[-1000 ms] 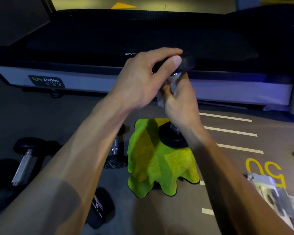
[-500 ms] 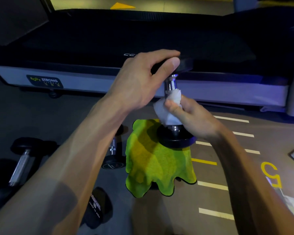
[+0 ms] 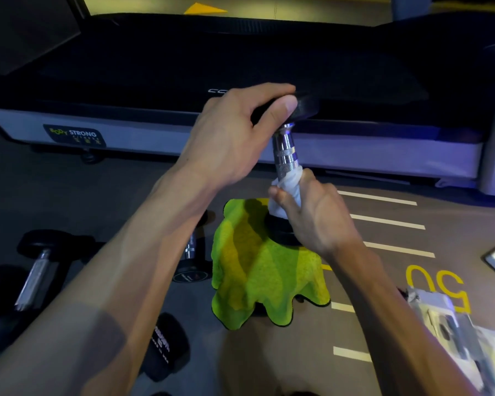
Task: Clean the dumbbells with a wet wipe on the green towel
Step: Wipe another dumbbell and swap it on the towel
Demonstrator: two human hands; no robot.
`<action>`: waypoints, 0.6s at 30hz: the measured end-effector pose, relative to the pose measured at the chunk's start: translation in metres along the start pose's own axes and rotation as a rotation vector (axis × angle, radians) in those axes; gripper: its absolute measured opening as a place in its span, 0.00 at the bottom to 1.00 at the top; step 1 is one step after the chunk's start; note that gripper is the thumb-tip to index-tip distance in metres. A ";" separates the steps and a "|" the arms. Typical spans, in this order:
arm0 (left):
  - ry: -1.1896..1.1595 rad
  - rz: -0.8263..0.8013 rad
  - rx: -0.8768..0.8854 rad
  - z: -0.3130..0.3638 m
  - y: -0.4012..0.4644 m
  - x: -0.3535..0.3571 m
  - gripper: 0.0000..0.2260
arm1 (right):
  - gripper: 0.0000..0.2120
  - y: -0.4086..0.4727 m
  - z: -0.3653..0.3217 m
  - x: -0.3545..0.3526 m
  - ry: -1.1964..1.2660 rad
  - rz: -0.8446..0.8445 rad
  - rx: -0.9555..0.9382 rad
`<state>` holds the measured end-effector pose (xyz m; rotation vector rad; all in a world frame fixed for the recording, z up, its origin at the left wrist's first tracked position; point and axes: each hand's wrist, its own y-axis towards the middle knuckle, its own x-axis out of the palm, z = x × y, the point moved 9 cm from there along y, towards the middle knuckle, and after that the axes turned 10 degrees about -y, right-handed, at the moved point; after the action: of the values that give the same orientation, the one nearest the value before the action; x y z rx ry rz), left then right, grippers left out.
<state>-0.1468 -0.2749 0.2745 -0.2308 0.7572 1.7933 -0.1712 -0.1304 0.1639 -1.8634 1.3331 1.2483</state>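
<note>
A dumbbell (image 3: 285, 151) with a chrome handle and black ends stands upright on the green towel (image 3: 257, 275), which is draped over a low hidden object. My left hand (image 3: 235, 132) grips the top black end. My right hand (image 3: 312, 212) is wrapped around the lower part of the handle, pressing a white wet wipe (image 3: 290, 185) against it. The bottom black end (image 3: 280, 232) rests on the towel, partly hidden by my right hand.
Two more dumbbells lie on the dark floor to the left, one (image 3: 35, 270) far left, one (image 3: 192, 258) beside the towel; a black end (image 3: 166, 344) shows below. A treadmill (image 3: 143, 132) spans the back. Packets (image 3: 452, 332) lie at the right.
My right hand with the wipe slid from near the top of the handle down to its lower part, exposing the chrome. The left hand kept its grip on the top end.
</note>
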 end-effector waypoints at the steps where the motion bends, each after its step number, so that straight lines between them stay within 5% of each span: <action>1: 0.007 0.001 0.005 0.002 0.001 0.001 0.16 | 0.23 0.000 0.003 0.000 0.006 0.013 0.013; 8: 0.043 -0.009 -0.010 0.006 0.003 0.005 0.16 | 0.29 0.002 0.004 -0.005 -0.072 0.046 0.080; 12: 0.047 -0.009 0.012 0.009 0.002 0.007 0.17 | 0.18 0.017 -0.010 -0.010 0.058 -0.027 -0.002; 18: 0.064 -0.027 0.059 0.018 0.000 0.021 0.20 | 0.08 0.034 -0.019 -0.030 0.512 0.261 0.005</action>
<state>-0.1506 -0.2479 0.2781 -0.2589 0.8470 1.7427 -0.1979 -0.1460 0.2021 -2.1463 1.8929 0.9067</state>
